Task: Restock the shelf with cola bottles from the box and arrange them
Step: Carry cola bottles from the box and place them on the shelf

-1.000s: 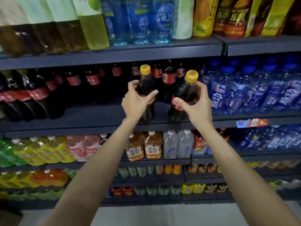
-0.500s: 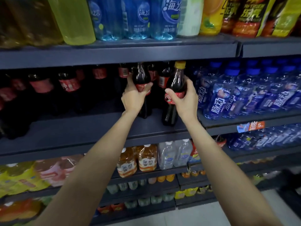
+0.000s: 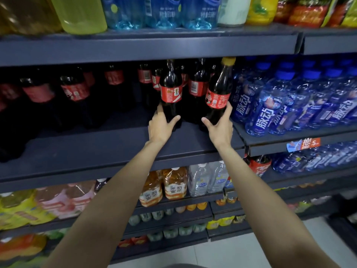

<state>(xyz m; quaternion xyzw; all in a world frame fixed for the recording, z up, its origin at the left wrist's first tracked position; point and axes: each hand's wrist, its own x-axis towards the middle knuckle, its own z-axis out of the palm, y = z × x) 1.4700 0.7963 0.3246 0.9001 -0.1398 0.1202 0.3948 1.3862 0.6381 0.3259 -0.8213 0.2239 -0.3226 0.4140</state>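
- Dark blue-grey metal shelf (image 3: 100, 151), middle tier: a row of dark cola bottles with red labels (image 3: 74, 92) stands far left, set back in shadow.
- Left hand (image 3: 160, 126) reaches up from below, thumb and fingers curled round the lower body of a dark plastic cola bottle with a red label (image 3: 171, 93). Bottle upright, base on the shelf, cap hidden by the shelf above.
- Between the two hands, another red-labelled cola bottle (image 3: 196, 89) stands further back.
- Right hand (image 3: 220, 126) grips the lower part of a dark cola bottle with a yellow cap (image 3: 219, 93), thumb left, fingers on its right side. This bottle tilts right at the top.
- Just right: blue-labelled clear drink bottles (image 3: 270, 105) on the neighbouring shelf.
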